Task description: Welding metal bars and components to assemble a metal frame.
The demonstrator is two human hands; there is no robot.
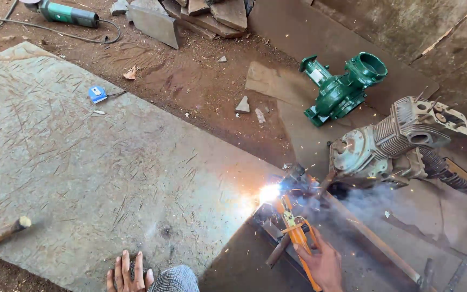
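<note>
Scratched metal sheet (98, 162) (dirt floor (190, 81))

Your view is lit by soft daylight, brightest on the red dirt floor (201, 86) at the top. The welding arc (269, 192) burns out to pure white, and its glare spills a warm glow over the near edge of the metal sheet (93, 162). Grey smoke (363, 203) hazes what lies behind it, and small sparks streak around it. Your right hand (322, 265) sits in dimmer shade at the bottom. Focus holds fairly sharp throughout, with slight wide-angle stretch at the corners.
</note>
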